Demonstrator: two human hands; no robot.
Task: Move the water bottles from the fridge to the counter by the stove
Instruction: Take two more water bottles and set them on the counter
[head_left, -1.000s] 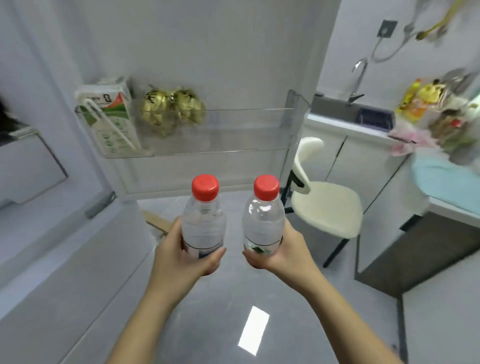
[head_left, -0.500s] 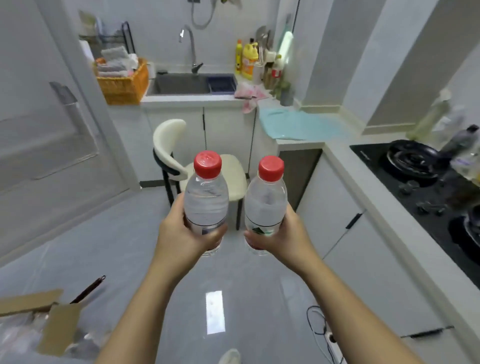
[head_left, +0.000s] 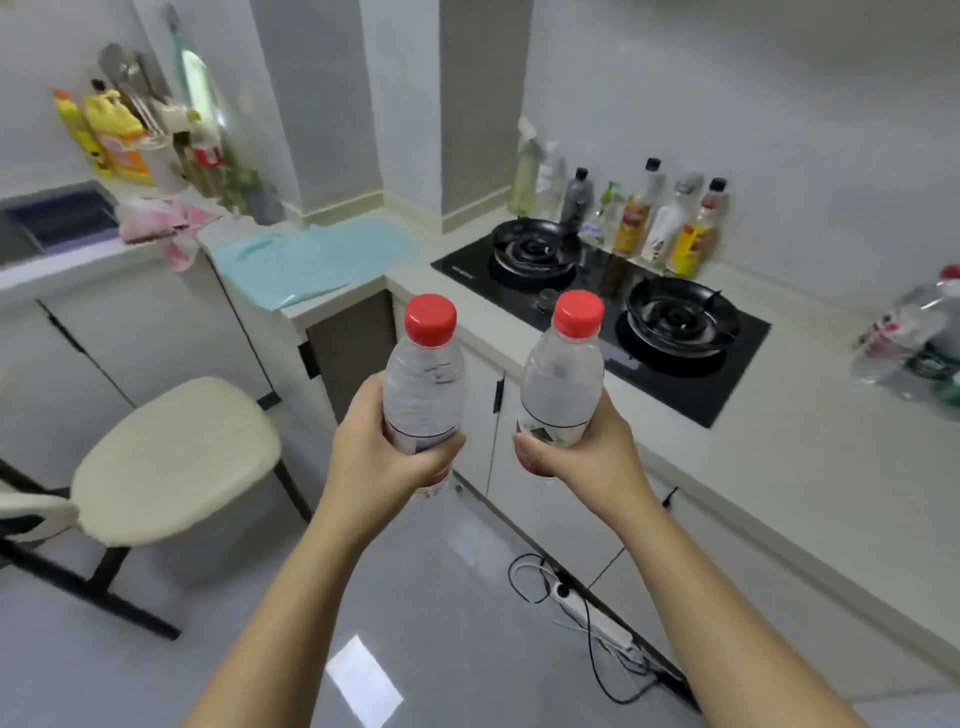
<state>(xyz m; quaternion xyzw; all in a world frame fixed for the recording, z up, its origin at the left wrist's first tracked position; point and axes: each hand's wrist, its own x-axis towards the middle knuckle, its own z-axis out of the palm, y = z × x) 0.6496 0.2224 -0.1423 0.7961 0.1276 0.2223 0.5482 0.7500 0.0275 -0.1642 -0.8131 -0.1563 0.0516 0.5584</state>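
My left hand (head_left: 379, 452) grips the lower half of a clear water bottle with a red cap (head_left: 425, 384), held upright in front of me. My right hand (head_left: 587, 457) grips a second red-capped water bottle (head_left: 563, 379) the same way, a little to the right. Both bottles hang above the floor, in front of the white counter (head_left: 810, 447). The black two-burner stove (head_left: 613, 306) is set into that counter just beyond the bottles. Several more water bottles (head_left: 919, 343) lie blurred on the counter at the far right.
Sauce and oil bottles (head_left: 639, 218) line the wall behind the stove. A light blue mat (head_left: 306, 260) covers the corner counter, with a pink cloth (head_left: 161, 223) and the sink (head_left: 57, 218) to its left. A cream chair (head_left: 171, 457) stands at the left; a power strip with cables (head_left: 582, 608) lies on the floor.
The view has swung right from the open fridge door past the sink to the stove. Both hands keep their bottles, now closer to the stove counter.
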